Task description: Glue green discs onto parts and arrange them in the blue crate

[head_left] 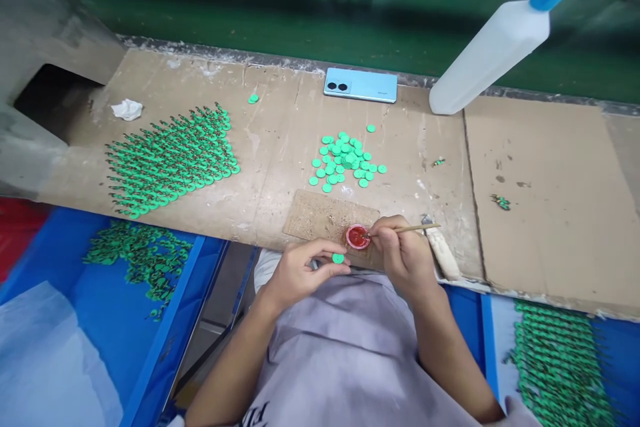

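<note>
My left hand (305,268) pinches a small green disc (338,258) between thumb and fingers, close to the table's front edge. A thin wooden stick (417,228), perhaps a brush handle, is gripped in my right hand (404,250). Its tip reaches into a small round cup of red liquid (357,236), which stands on a rough brown board (320,215). Beyond the board lies a loose heap of green discs (345,157). Neat rows of green discs with dark upright pieces (170,163) cover the table's left part.
A light blue phone (361,85) lies at the back, beside a tall white bottle (493,57) with a blue nozzle. Right of my right hand is a pale-handled tool (443,252). Blue trays (165,320) with green pieces flank me below the table. A crumpled white tissue (127,109) sits far left.
</note>
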{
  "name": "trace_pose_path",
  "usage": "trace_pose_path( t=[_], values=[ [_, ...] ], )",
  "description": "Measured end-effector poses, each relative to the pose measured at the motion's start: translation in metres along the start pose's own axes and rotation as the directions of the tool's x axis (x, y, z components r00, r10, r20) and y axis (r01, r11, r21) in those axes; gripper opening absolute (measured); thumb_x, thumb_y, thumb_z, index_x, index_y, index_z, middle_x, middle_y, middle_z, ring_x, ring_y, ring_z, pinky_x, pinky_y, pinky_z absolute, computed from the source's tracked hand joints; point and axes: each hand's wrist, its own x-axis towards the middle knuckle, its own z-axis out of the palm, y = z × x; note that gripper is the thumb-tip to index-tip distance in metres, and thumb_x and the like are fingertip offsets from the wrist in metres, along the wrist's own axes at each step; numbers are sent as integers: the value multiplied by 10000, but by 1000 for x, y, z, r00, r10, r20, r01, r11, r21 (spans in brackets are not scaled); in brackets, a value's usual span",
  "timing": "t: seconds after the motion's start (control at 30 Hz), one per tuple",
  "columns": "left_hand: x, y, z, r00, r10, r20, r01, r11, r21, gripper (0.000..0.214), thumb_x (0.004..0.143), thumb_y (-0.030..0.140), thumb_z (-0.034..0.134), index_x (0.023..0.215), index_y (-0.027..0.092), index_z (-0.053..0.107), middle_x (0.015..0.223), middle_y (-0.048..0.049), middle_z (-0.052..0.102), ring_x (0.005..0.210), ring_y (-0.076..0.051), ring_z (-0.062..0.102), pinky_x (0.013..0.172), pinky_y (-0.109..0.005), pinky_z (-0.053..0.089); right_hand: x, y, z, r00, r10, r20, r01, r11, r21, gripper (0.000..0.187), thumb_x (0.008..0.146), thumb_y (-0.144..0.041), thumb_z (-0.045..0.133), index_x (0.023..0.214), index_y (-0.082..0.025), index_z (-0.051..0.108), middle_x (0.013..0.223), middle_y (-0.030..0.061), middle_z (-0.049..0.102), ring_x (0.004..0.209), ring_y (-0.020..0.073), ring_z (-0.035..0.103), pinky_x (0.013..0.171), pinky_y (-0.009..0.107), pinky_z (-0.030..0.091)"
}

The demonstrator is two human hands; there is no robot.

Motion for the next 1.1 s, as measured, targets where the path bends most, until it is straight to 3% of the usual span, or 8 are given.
trace_pose_path(
  t=[0.27, 0.8, 0.97, 1.1],
  values=[
    [3, 0, 1, 994, 110, 0, -110, 991, 76, 179, 821, 313, 774, 947, 189, 747, 819, -22, 798, 714, -154, 757, 652, -209, 608, 6, 1, 4, 996, -77, 32, 79, 996, -40, 289, 1039, -294, 415, 806, -231, 574, 765, 19, 683, 602, 140, 623, 561, 253, 472],
    [1, -1, 1, 997, 75, 5, -75, 993, 90, 208, 817, 335, 770, 964, 188, 756, 857, -39, 797, 735, -166, 757, 627, -211, 604, 7, -1, 4, 995, -79, 56, 80, 997, -21, 315, 1041, -312, 428, 779, -232, 584, 762, 18, 677, 622, 144, 630, 569, 260, 471],
    [1, -2, 1, 999, 36, 13, -37, 998, 59, 221, 813, 327, 773, 980, 185, 752, 837, -41, 797, 763, -176, 763, 637, -210, 607, -4, 2, 1, 1000, 14, 8, -14, 995, 98, 279, 1044, -337, 419, 858, -229, 596, 761, 15, 640, 600, 141, 588, 557, 274, 451],
    [1, -3, 0, 999, 30, 17, -31, 998, 55, 250, 800, 355, 787, 979, 184, 750, 838, -45, 796, 756, -178, 760, 658, -221, 616, -13, 7, 1, 1000, -21, -14, 24, 969, 248, 205, 1043, -328, 417, 981, -230, 587, 741, 9, 588, 595, 142, 546, 548, 282, 436]
  ],
)
